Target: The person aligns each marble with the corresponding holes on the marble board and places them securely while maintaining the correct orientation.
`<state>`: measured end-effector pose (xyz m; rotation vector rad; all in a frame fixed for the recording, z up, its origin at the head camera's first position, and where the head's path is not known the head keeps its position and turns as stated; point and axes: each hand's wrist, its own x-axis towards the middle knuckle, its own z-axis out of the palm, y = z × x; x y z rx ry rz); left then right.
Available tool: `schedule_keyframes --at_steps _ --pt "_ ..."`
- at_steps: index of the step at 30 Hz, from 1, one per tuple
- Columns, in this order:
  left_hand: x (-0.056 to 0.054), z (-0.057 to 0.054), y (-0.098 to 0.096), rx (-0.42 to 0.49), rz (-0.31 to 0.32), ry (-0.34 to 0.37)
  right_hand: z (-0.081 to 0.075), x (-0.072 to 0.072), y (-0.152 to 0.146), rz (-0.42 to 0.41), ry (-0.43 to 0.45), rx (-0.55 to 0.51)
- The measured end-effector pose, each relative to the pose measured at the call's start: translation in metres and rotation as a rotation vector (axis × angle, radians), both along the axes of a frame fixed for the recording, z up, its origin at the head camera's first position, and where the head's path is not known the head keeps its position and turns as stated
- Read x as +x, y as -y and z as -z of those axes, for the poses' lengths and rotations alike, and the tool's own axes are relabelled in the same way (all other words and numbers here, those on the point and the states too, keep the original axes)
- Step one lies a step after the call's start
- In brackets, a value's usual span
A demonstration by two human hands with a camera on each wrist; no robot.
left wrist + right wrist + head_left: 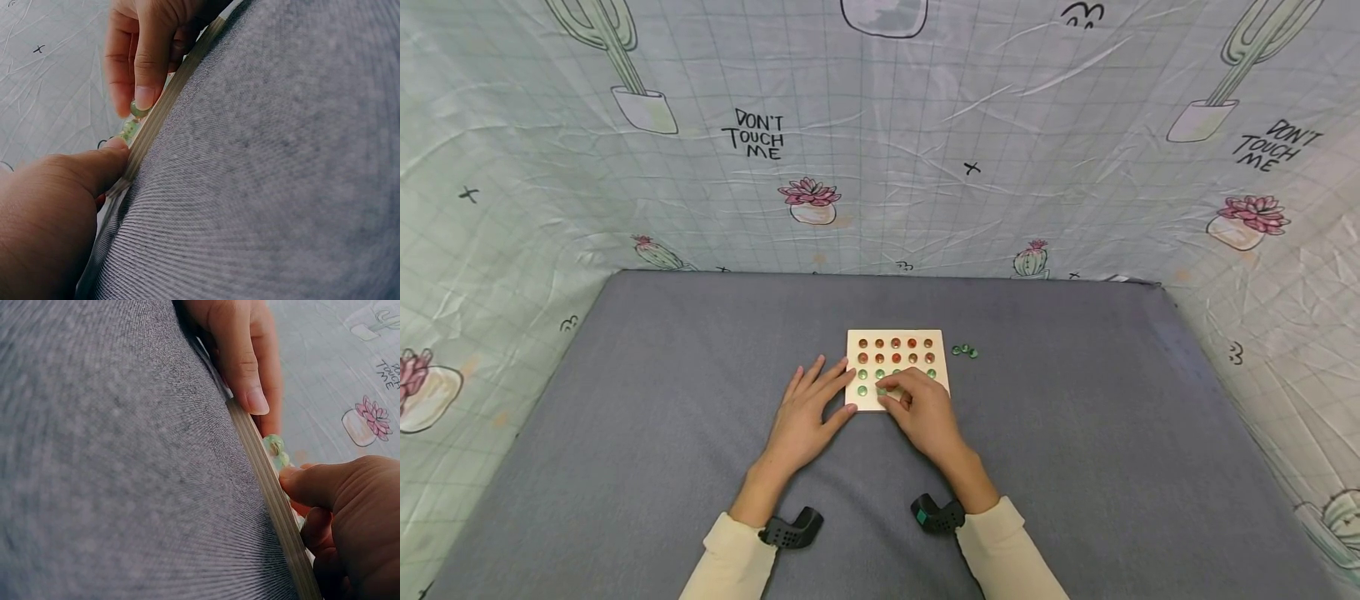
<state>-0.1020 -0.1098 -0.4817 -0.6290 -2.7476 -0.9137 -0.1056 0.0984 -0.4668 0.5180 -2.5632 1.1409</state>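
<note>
A pale wooden board (pixel 871 367) lies flat on the grey cloth, carrying rows of round glass marbles. The two far rows hold orange-red marbles (pixel 896 343); nearer me are green marbles (pixel 862 391). My left hand (pixel 805 421) touches the board's left side with fingers spread, its thumb at the near left corner. Over the nearest row, my right hand (pixel 928 417) pinches a green marble (pixel 139 110) between thumb and fingers, low over the board beside the leftmost column. That hand hides part of the green rows in the head view.
Several loose green marbles (pixel 965 348) lie on the cloth just right of the board's far corner. The grey cloth (pixel 700 350) reaches back to a printed curtain (pixel 895 208) that also hangs at both sides. Each wrist wears a black camera mount (pixel 792 528).
</note>
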Motion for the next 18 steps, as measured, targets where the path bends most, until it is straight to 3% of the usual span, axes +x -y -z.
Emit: schedule_keyframes --at_steps 7,18 --pt "-0.0015 0.0022 0.0010 0.002 0.000 -0.005 0.0012 0.0001 0.0013 0.007 -0.008 0.058" --pt "-0.0006 -0.0005 0.0007 0.011 0.004 0.000 0.0010 0.0003 0.0019 0.011 -0.014 0.055"
